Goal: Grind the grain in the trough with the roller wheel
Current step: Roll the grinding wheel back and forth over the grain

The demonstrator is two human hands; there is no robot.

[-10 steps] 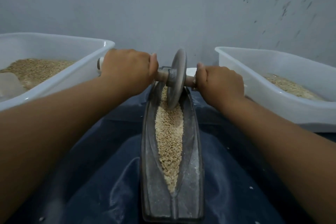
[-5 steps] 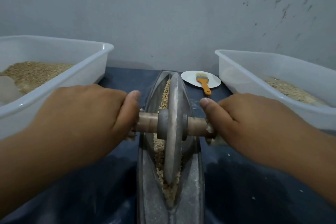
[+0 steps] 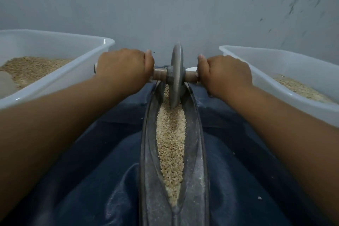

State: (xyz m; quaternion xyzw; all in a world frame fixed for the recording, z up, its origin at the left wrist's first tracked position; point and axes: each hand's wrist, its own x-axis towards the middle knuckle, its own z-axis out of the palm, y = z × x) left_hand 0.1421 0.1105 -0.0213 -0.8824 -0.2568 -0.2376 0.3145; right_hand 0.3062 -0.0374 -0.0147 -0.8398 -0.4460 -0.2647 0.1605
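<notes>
Both hands clamped on the wooden axle [image 3: 158, 73] of the roller wheel [image 3: 176, 75], one each side: left hand [image 3: 124, 69] curled round the left end, right hand [image 3: 226, 74] curled round the right end, thumbs toward the disc. Wheel upright, on edge, at the far end of the trough [image 3: 149, 152], its lower rim down in the grain [image 3: 171, 145]. Trough long, narrow, grey metal, dusted pale along its inner walls, running straight away from the viewer between the two forearms. Grain heaped along the groove, tapering to a point at the near end. Under the trough, a dark blue sheet [image 3: 91, 180], wrinkled, with a few stray crumbs. Left of it, a white plastic tub [image 3: 77, 77] holding tan grain; right of it, a second white tub [image 3: 275, 68], also with grain. Behind, a plain grey wall [image 3: 165, 9], marked at upper right.
</notes>
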